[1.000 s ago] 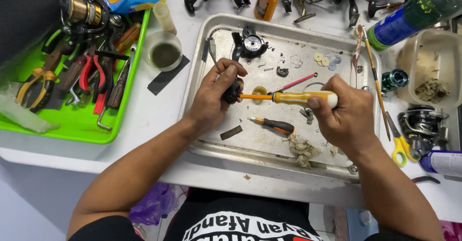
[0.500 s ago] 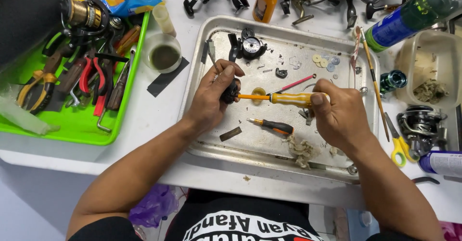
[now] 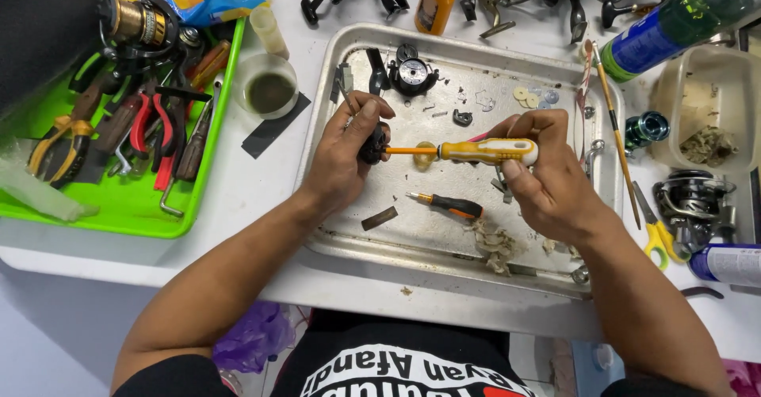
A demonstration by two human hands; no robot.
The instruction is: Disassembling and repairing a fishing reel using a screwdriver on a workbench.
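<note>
Right hand [image 3: 555, 179] fingers wrapped tight round yellow screwdriver [image 3: 476, 151], shaft lying level, tip pointing left into small black part [image 3: 372, 145] pinched shut in left hand [image 3: 345, 155], both over metal tray [image 3: 317, 127] on counter; left hand nearer part

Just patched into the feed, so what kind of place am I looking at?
Probably a small repair bench for fishing reels: a metal tray of loose parts, a green tray of pliers, and spinning reels around it.
</note>
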